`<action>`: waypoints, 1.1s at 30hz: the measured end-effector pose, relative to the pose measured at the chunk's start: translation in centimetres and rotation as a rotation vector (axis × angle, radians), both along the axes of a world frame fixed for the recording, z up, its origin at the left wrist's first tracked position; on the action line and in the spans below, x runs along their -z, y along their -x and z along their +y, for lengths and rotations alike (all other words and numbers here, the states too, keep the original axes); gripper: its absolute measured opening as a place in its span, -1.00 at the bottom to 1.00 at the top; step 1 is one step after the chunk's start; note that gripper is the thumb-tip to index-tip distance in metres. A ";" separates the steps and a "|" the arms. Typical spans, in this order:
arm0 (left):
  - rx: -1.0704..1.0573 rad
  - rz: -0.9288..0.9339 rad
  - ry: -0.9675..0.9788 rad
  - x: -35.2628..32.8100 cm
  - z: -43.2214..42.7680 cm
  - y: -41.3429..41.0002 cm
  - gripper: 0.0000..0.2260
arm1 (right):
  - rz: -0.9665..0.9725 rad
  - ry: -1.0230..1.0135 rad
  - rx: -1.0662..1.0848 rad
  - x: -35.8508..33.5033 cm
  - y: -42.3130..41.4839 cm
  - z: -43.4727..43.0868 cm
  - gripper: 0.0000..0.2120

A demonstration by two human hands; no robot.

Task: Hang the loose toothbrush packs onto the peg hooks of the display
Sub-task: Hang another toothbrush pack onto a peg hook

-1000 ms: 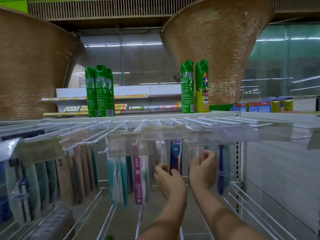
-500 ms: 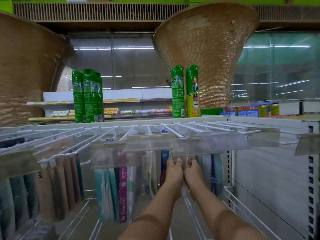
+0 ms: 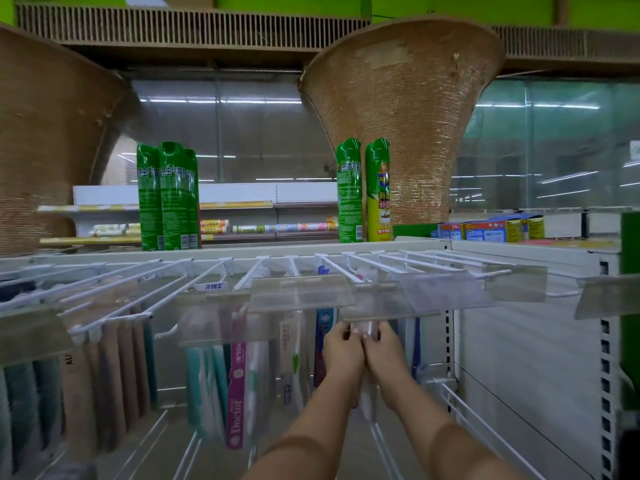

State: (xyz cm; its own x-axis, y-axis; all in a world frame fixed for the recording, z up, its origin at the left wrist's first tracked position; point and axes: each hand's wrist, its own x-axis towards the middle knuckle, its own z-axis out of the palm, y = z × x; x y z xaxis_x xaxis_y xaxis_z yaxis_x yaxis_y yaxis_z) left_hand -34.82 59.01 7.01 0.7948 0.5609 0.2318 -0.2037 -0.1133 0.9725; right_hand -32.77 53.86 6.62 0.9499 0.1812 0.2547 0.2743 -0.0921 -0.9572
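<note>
Left grip (image 3: 343, 351) and right grip (image 3: 383, 355), touching, both pinch a toothbrush pack (image 3: 367, 400). Its top lies beneath a label holder (image 3: 433, 292).

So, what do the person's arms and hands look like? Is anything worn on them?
Both are bare: the left hand and right hand wear no gloves, and no ring or watch shows. No sleeve covers either forearm within the frame.

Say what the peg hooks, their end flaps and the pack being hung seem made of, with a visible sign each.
The peg hooks look like metal wire coated glossy white: thin, straight, even rods. The flaps are clear, slightly hazy plastic; packs show through. The pack seems glossy clear plastic, though blur leaves that open.
</note>
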 end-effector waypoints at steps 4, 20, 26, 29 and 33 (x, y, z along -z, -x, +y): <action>0.031 -0.083 0.082 0.0 -0.7 1.5 -0.78 | -0.109 -0.002 0.111 0.9 0.6 0.0 -0.82; 0.172 -0.228 0.090 1.0 -3.8 8.5 -0.74 | -0.311 -0.295 0.235 3.8 7.7 -2.0 -0.58; 0.185 -0.286 0.023 1.8 -4.6 10.6 -0.73 | -0.320 -0.339 0.274 4.7 9.6 -2.5 -0.48; 0.158 -0.296 0.038 2.7 -4.8 11.7 -0.75 | -0.347 -0.313 0.276 5.7 10.7 -2.5 -0.42; 0.152 -0.314 0.022 2.7 -5.0 12.4 -0.77 | -0.361 -0.352 0.262 5.4 11.7 -2.8 -0.34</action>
